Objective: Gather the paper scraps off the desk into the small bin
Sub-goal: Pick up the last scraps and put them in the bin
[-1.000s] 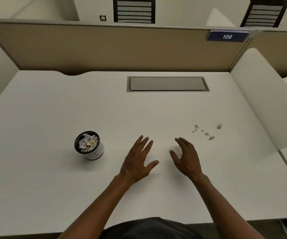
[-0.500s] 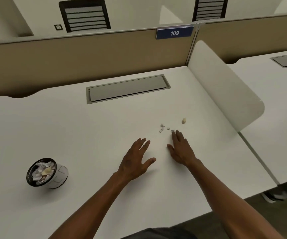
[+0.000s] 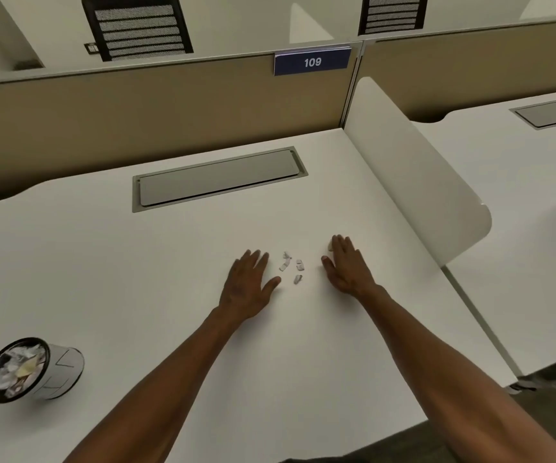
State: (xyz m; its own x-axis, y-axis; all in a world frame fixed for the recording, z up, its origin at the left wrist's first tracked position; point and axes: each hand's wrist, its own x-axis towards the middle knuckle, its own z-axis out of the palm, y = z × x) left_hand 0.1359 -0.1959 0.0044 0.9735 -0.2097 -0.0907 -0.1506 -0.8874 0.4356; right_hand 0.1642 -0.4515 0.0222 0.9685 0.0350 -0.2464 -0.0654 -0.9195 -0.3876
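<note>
The scraps, a few small pale bits, lie loose on the desk between the two hands, nearer than the grey hatch and well to the right of the bin; the left hand lies just left of them, its thumb pointing toward the lowest bit without touching it; the right hand lies just right of them, apart from the cluster; one more scrap, a tan crumb, sits at the right hand's fingertips, partly hidden by them, so contact cannot be judged.

Half a second ago the scraps lay beyond the right hand's fingertips and to the right of the left hand; now both hands have gone forward and apart, so that they flank the cluster; the right hand has moved past the bits to their far side, up to the tan crumb; the view has also swung, and the bin sits lower and further left in it.

Both hands are flat, palms down, fingers straight and close together, thumbs spread; neither holds anything; the palms seem to rest on the desk.

The bin stands near the desk's front left, well apart from the hands, and is full of crumpled paper; a white divider rises right of the right hand.
</note>
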